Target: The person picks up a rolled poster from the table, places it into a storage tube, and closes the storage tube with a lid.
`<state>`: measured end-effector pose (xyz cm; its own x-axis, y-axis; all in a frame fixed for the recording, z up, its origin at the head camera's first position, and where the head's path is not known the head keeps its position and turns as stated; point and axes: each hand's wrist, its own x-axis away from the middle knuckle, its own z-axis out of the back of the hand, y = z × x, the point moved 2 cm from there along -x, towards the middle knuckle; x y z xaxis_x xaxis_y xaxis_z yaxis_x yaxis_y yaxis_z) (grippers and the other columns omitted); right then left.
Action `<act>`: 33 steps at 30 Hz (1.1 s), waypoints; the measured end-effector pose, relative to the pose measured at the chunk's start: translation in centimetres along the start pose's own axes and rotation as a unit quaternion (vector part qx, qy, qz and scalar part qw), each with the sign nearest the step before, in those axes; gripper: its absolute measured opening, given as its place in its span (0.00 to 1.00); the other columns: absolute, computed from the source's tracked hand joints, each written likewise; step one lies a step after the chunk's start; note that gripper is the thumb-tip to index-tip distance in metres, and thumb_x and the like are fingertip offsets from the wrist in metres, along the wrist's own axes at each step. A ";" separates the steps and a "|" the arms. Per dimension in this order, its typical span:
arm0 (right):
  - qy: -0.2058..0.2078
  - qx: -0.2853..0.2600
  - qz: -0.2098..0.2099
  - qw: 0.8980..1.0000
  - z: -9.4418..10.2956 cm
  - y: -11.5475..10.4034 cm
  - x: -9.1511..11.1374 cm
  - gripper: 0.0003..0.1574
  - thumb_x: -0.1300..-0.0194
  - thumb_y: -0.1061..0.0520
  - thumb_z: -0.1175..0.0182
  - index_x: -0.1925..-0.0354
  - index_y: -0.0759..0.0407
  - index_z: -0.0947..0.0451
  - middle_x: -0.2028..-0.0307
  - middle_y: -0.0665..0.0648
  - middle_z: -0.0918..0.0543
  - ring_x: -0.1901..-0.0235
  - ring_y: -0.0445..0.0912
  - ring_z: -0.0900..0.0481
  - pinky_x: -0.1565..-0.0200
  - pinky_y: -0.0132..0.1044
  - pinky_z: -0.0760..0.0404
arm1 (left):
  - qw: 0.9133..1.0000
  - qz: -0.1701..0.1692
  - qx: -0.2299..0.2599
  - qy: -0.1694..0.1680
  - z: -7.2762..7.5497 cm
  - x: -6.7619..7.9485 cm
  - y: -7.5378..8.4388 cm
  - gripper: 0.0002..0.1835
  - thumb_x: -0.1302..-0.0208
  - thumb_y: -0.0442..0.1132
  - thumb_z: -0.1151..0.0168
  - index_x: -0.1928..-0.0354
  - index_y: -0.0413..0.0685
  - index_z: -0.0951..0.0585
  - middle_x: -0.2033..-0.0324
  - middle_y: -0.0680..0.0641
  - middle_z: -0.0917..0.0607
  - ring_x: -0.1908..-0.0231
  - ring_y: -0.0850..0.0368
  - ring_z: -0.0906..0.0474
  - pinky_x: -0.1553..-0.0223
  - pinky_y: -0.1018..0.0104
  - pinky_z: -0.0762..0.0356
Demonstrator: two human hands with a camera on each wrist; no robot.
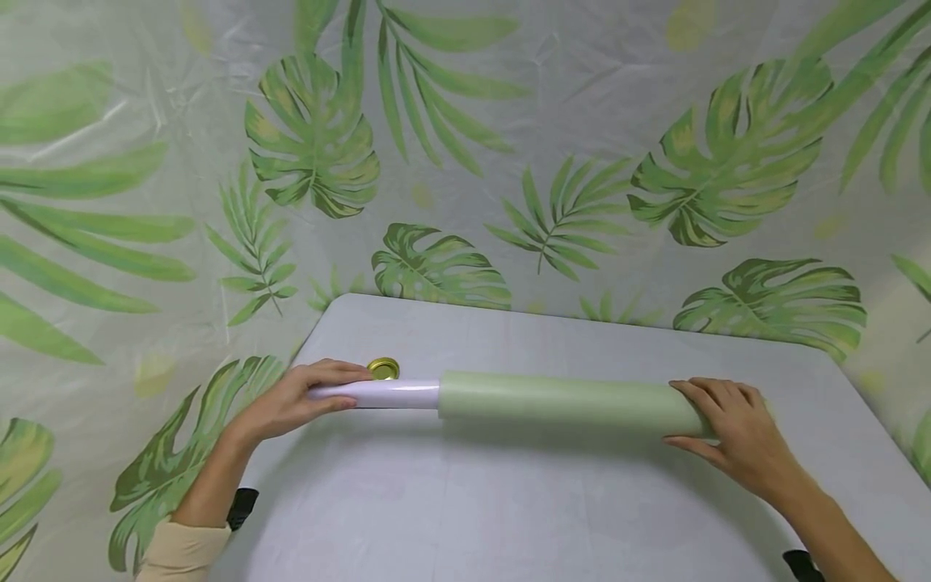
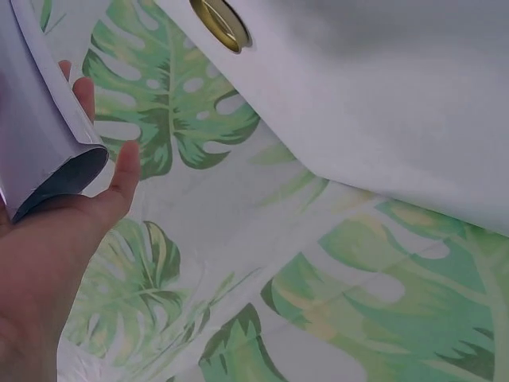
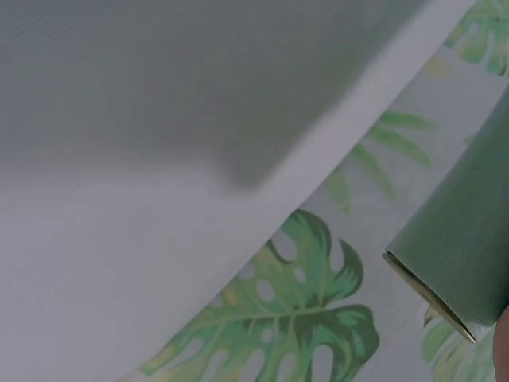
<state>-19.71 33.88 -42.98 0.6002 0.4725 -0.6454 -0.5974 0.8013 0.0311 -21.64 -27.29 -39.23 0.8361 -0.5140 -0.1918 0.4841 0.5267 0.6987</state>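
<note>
A white rolled sheet [image 1: 396, 394] sticks out of the left end of a pale green tube [image 1: 567, 402]. Both are held level over the table, and the rest of the roll is hidden inside the tube. My left hand [image 1: 287, 400] grips the roll's free end, fingers behind and thumb in front. The left wrist view shows the open, dark-lined end of that roll [image 2: 40, 119] across the palm. Around the tube's right end curls my right hand [image 1: 745, 432]. That end of the tube [image 3: 461, 247] has a thin tan edge in the right wrist view.
A small gold round object [image 1: 383, 369], ring-shaped from above, lies on the white table [image 1: 509, 501] just behind the left fingers. Behind the table hangs a leaf-patterned sheet [image 1: 451, 194], which also shows beyond the table's sides.
</note>
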 end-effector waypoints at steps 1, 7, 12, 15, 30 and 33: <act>0.000 -0.002 0.001 1.000 -0.1 -0.1 -0.1 0.57 0.35 0.14 0.56 0.40 0.60 0.20 0.51 0.64 0.17 0.51 0.61 0.22 0.49 0.62 0.31 | 1.000 -0.001 -0.001 0.001 0.0 -0.1 0.1 0.22 0.31 0.41 0.30 0.36 0.57 0.16 0.36 0.50 0.16 0.39 0.67 0.25 0.48 0.69 0.22; -0.008 -0.015 0.001 1.000 -0.7 -0.5 -0.3 0.56 0.35 0.15 0.54 0.38 0.59 0.20 0.51 0.63 0.17 0.49 0.59 0.23 0.48 0.61 0.32 | 1.000 -0.013 0.014 -0.001 -0.4 -0.7 0.6 0.21 0.31 0.41 0.31 0.37 0.60 0.16 0.36 0.47 0.17 0.39 0.65 0.25 0.48 0.67 0.23; -0.006 -0.019 0.008 1.000 -1.1 -1.1 -0.8 0.55 0.34 0.16 0.53 0.37 0.59 0.21 0.50 0.63 0.17 0.49 0.60 0.22 0.47 0.61 0.32 | 1.000 -0.012 0.026 -0.004 -0.7 -1.0 0.9 0.21 0.31 0.41 0.31 0.37 0.60 0.16 0.35 0.47 0.18 0.39 0.66 0.26 0.48 0.68 0.22; -0.003 -0.019 0.012 1.000 -1.2 -1.5 -1.2 0.55 0.33 0.16 0.54 0.37 0.60 0.21 0.50 0.63 0.17 0.49 0.60 0.22 0.47 0.62 0.31 | 0.999 -0.011 0.032 -0.002 -0.9 -1.2 1.1 0.21 0.31 0.40 0.31 0.37 0.55 0.16 0.35 0.48 0.18 0.40 0.66 0.26 0.49 0.68 0.22; 0.005 -0.018 0.026 0.999 -2.3 -2.8 -2.7 0.55 0.33 0.16 0.54 0.39 0.61 0.21 0.50 0.63 0.17 0.50 0.59 0.22 0.49 0.61 0.30 | 0.997 -0.046 0.056 0.009 -2.1 -2.3 1.3 0.20 0.30 0.37 0.33 0.37 0.49 0.16 0.37 0.43 0.17 0.38 0.62 0.25 0.49 0.68 0.23; 0.006 -0.019 0.027 0.999 -2.5 -3.0 -2.8 0.55 0.33 0.16 0.54 0.39 0.61 0.21 0.50 0.63 0.17 0.50 0.60 0.22 0.49 0.61 0.30 | 0.997 -0.045 0.057 0.009 -2.2 -2.3 1.5 0.20 0.30 0.37 0.33 0.37 0.50 0.16 0.37 0.45 0.16 0.38 0.62 0.25 0.48 0.68 0.23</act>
<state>-20.91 29.19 -43.13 0.5594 0.5104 -0.6531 -0.6496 0.7594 0.0371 -22.25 -23.86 -39.24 0.7953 -0.5430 -0.2696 0.5260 0.3971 0.7521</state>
